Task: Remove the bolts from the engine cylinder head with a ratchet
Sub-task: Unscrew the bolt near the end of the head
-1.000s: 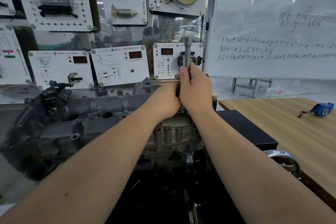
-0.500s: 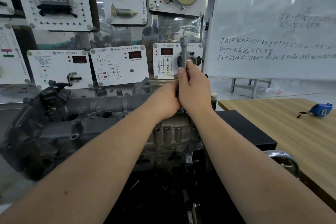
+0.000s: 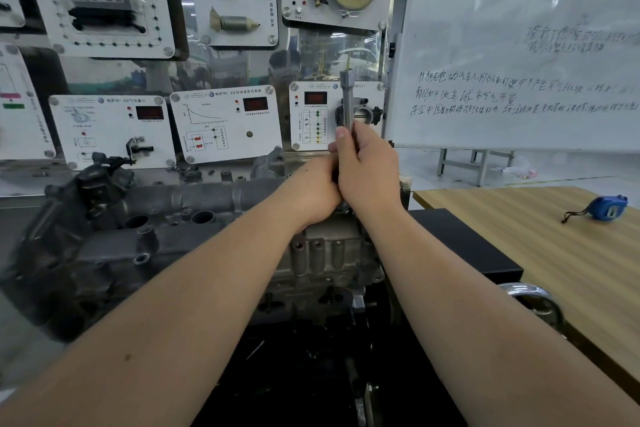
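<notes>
Both hands are working at the cylinder head's (image 3: pixel 194 239) right end: right hand (image 3: pixel 369 172) clamping the upright ratchet (image 3: pixel 346 97); left hand's (image 3: pixel 313 189) grip hidden. Rigid, slick steel—hold it high for leverage.

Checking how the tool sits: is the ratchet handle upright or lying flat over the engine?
Upright. The ratchet handle rises nearly vertically out of the right hand, its end above the fingers; the left hand hides the lower part.
</notes>
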A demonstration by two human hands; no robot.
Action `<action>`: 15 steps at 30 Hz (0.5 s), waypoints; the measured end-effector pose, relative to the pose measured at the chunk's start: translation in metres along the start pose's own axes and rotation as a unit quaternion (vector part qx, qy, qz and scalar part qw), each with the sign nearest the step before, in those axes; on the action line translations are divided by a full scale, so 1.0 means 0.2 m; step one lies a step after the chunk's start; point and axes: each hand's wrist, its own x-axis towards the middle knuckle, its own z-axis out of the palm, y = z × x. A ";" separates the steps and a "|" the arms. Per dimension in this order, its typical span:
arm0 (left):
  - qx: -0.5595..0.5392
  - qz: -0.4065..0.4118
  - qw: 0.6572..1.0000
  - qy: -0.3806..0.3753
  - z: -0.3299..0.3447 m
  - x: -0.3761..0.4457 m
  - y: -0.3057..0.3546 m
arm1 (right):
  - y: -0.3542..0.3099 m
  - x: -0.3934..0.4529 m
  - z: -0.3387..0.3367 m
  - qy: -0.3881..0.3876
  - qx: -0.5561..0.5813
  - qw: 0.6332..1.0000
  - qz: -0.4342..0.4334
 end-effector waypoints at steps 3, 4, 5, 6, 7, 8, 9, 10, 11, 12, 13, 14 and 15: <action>-0.039 0.004 0.999 -0.002 0.00 -0.02 0.00 | 0.01 0.01 0.00 0.007 0.008 1.000 0.015; -0.045 0.006 0.999 -0.004 0.00 -0.02 0.01 | 0.01 0.01 0.00 0.007 0.016 1.000 0.016; -0.048 0.007 0.999 -0.005 0.00 -0.02 0.01 | 0.00 0.00 0.00 0.005 0.023 1.000 0.017; -0.050 0.009 0.999 -0.005 0.00 -0.02 0.01 | -0.01 0.00 0.00 0.001 0.031 0.999 0.016; -0.050 0.009 0.999 -0.004 0.00 -0.02 0.01 | -0.01 0.00 0.00 0.000 0.034 0.999 0.011; -0.046 0.009 0.999 -0.002 0.00 -0.02 0.00 | -0.01 0.00 0.01 0.001 0.037 0.999 0.001; -0.037 0.007 0.999 0.000 0.00 -0.01 0.00 | -0.01 0.00 0.00 0.002 0.032 0.999 -0.008; -0.028 0.007 1.000 0.002 0.01 0.00 0.00 | -0.02 -0.01 0.00 0.007 0.024 1.000 -0.014; -0.022 0.007 1.000 0.004 0.01 0.00 0.00 | -0.02 -0.01 -0.01 0.012 0.015 1.000 -0.019; -0.019 0.007 1.000 0.005 0.01 0.00 0.00 | -0.01 -0.01 -0.01 0.010 0.008 1.000 -0.020; -0.019 0.007 1.000 0.005 0.01 0.00 0.00 | -0.01 -0.01 0.00 0.009 0.006 1.000 -0.016; -0.021 0.008 1.000 0.003 0.00 0.00 0.00 | -0.01 -0.01 0.00 0.009 0.006 1.000 -0.009; -0.026 0.008 1.000 0.000 0.00 0.00 0.00 | -0.01 -0.01 0.00 0.010 0.007 1.000 -0.003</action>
